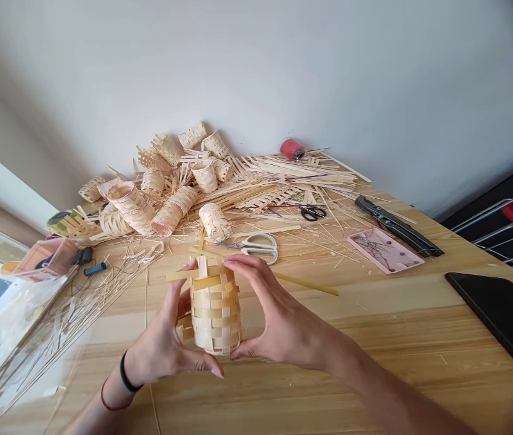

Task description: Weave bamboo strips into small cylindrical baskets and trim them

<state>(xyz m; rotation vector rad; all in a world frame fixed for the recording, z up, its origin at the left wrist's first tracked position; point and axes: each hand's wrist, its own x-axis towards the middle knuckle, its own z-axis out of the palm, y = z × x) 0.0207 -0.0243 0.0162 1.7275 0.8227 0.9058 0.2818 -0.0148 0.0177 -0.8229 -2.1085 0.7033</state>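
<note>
A small woven basket (215, 314) of pale and yellowish flat strips stands upright between my hands, above the wooden table. Loose strip ends stick out at its top. My left hand (170, 338) closes on its left side, thumb below and fingers partly hidden behind it. On the other side my right hand (278, 314) grips it with fingertips at the upper rim and thumb at the bottom edge. Just beyond the basket lie white-handled scissors (260, 246). A yellow strip (306, 284) extends to the right behind my right hand.
Several woven baskets (132, 205) and loose strips (283, 172) are heaped at the back by the wall. Black scissors (313, 212), a red spool (292, 148), a pink tray (385, 249) of pins, a long black tool (396, 226) and a black tablet (496, 320) lie around. A pink box (50, 260) stands left.
</note>
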